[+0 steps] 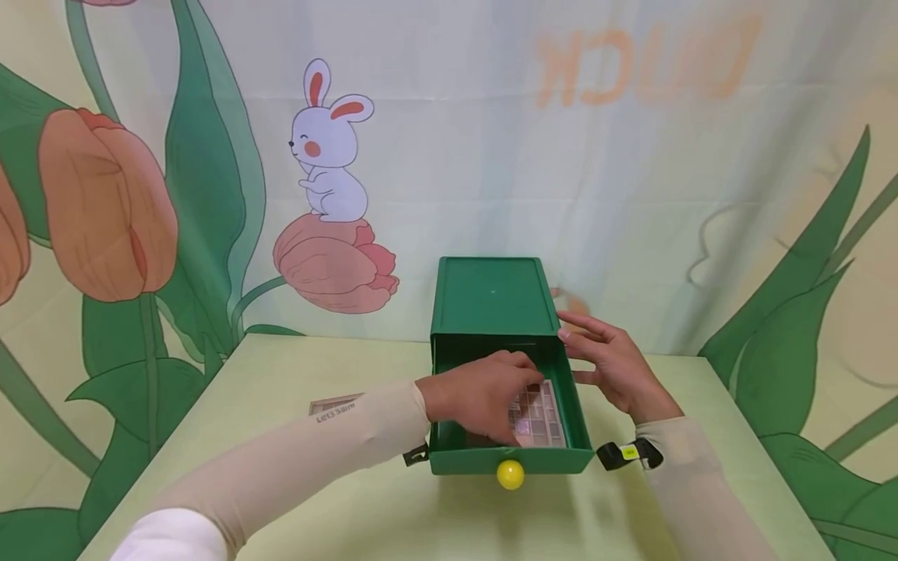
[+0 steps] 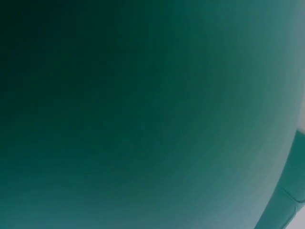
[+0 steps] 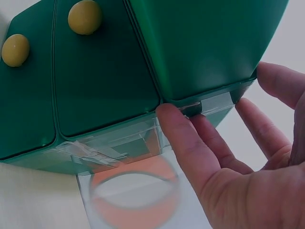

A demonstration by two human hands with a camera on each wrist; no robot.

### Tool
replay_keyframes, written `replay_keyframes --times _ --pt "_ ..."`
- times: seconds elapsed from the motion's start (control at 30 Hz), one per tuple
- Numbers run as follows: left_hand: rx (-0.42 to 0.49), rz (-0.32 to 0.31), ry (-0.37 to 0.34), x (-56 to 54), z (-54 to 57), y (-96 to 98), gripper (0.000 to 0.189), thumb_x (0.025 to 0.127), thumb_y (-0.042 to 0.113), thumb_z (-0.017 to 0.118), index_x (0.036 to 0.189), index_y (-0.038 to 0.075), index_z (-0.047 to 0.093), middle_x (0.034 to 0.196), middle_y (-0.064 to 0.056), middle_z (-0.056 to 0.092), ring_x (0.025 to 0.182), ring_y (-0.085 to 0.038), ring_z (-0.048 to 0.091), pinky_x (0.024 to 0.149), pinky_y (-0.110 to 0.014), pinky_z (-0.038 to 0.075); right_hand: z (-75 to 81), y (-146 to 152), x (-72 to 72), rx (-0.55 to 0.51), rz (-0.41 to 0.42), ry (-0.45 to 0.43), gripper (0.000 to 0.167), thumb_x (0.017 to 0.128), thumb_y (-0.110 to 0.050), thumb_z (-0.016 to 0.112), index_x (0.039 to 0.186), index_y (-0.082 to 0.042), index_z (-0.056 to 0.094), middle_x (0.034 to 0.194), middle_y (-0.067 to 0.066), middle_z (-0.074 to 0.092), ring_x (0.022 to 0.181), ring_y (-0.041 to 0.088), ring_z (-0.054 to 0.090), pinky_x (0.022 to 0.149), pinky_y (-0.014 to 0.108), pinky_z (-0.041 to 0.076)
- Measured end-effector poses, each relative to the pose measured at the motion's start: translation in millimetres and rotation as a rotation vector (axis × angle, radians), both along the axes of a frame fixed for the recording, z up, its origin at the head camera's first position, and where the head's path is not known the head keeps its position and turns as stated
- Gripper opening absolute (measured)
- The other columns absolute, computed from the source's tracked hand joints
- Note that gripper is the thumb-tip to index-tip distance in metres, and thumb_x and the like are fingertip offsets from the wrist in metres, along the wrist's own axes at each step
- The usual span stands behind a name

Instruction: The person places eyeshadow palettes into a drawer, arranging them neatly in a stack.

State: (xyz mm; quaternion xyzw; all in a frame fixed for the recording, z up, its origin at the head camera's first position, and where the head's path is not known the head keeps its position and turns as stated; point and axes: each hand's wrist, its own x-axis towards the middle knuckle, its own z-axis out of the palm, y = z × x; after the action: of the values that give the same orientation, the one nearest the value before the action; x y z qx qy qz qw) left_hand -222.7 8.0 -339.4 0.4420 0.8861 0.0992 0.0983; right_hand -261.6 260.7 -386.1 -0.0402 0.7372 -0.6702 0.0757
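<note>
A green drawer cabinet (image 1: 493, 296) stands on the table with its top drawer (image 1: 508, 461) pulled out, a yellow knob (image 1: 510, 474) on the front. My left hand (image 1: 484, 393) reaches into that drawer and grips a clear plastic case with a grid of small compartments (image 1: 543, 417), thumb near its front edge and fingers at its far side. The hand hides the case's left part. At the cabinet's right side, my right hand (image 1: 610, 362) touches the wall with its fingertips (image 3: 171, 117), fingers spread. Blurred green fills most of the left wrist view.
Two closed drawers with yellow knobs (image 3: 85, 17) sit below the pulled-out one. A flat, framed item (image 1: 335, 403) lies on the table, partly behind my left forearm. Behind the cabinet hangs a printed curtain (image 1: 449, 156) with flowers and a rabbit.
</note>
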Motion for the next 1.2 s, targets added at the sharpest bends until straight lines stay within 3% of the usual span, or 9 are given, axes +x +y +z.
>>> replay_keyframes --times 0.4,0.7,1.2 --pt "0.003 -0.025 0.047 2.9 -7.9 1.8 0.085 0.083 0.046 0.089 0.153 0.014 0.053 0.147 0.000 0.054 0.127 -0.015 0.047 0.103 -0.023 0.052 1.6 -0.5 3.5 -0.002 0.008 0.005 0.064 0.104 -0.043 0.067 0.160 -0.022 0.048 0.137 0.005 0.060 0.116 0.020 0.068 0.097 0.052 0.062" --pt "0.000 -0.030 0.047 2.3 -8.5 1.2 0.087 0.085 0.048 0.086 0.157 0.014 0.050 0.152 -0.001 0.052 0.132 -0.016 0.046 0.111 -0.025 0.050 2.1 -1.5 3.7 0.012 0.003 -0.001 0.064 0.103 -0.045 0.067 0.160 -0.024 0.049 0.138 0.004 0.060 0.116 0.021 0.068 0.098 0.052 0.061" --pt "0.025 -0.022 0.028 2.4 -6.1 -0.5 0.087 0.087 0.046 0.085 0.158 0.012 0.049 0.157 -0.003 0.049 0.136 -0.018 0.046 0.112 -0.026 0.050 -0.6 -1.5 0.9 0.004 -0.004 0.005 0.065 0.101 -0.047 0.069 0.159 -0.023 0.050 0.136 0.002 0.063 0.115 0.021 0.070 0.099 0.055 0.060"
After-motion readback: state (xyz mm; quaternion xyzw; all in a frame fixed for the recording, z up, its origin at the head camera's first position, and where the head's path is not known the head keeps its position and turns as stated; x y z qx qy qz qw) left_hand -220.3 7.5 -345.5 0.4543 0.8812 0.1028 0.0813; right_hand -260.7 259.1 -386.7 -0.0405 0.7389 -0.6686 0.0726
